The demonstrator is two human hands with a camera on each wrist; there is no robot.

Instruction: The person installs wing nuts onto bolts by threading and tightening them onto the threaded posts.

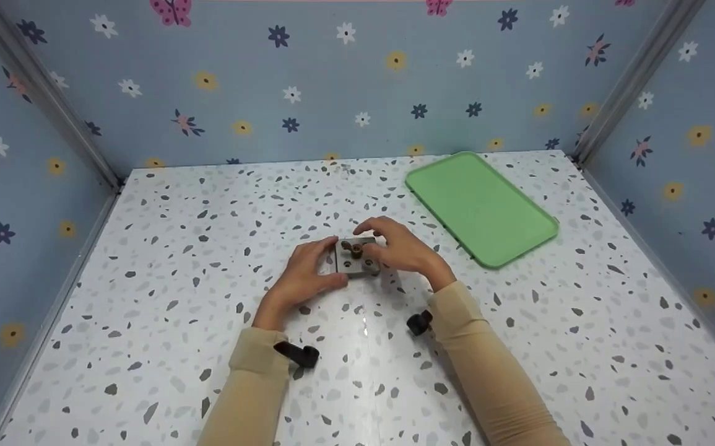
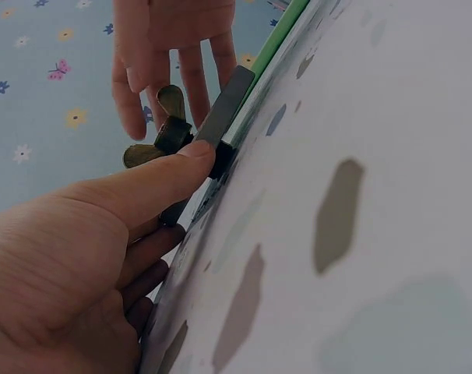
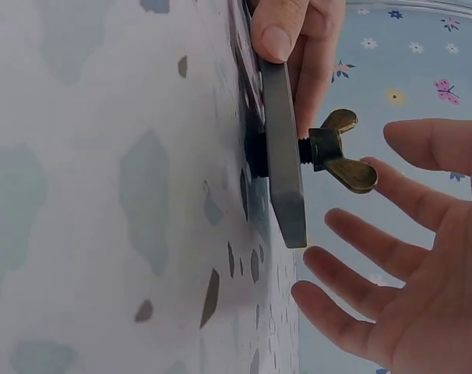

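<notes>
the metal plate (image 3: 281,140) sits around the middle of the speckled counter (image 1: 165,297), a brass-coloured wing nut (image 3: 327,149) standing up from it. the left hand (image 1: 301,276) pinches its edge between thumb and fingers; the right hand (image 1: 403,246) is loosely spread about the wing nut, blocking one side of the plate; i can't tell if it touches. a green tray (image 1: 481,207) lies beyond, rightward, before flowered walls (image 1: 332,74).

Free passage over tabletop (image 1: 165,279) left of the left hand (image 1: 300,277), green tray (image 1: 481,210) an obstacle beyond the right hand (image 1: 407,249).
</notes>
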